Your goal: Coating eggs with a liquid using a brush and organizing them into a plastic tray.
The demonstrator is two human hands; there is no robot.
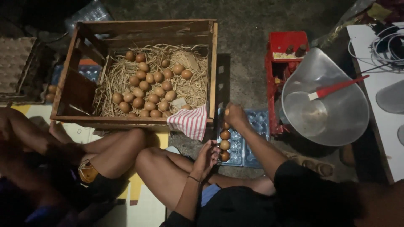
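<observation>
My right hand [235,116] is shut on a brown egg [227,112] at the far edge of a blue plastic egg tray [257,122] on the ground. A short row of brown eggs [224,145] fills the tray's left column. Cupped, my left hand [206,157] rests at the tray's near left corner, fingertips beside the nearest egg [224,156]; whether it grips anything is unclear. To the left stands a wooden crate [212,63] lined with straw, holding several brown eggs [147,90].
A red-and-white striped cloth [190,122] hangs over the crate's near corner. To the right is a red scale [286,46] with a metal pan [341,109] holding a red-handled tool [336,88]. Far right is a white table [381,117]. Cardboard egg trays [14,63] sit far left. Another person's legs [113,153] lie at left.
</observation>
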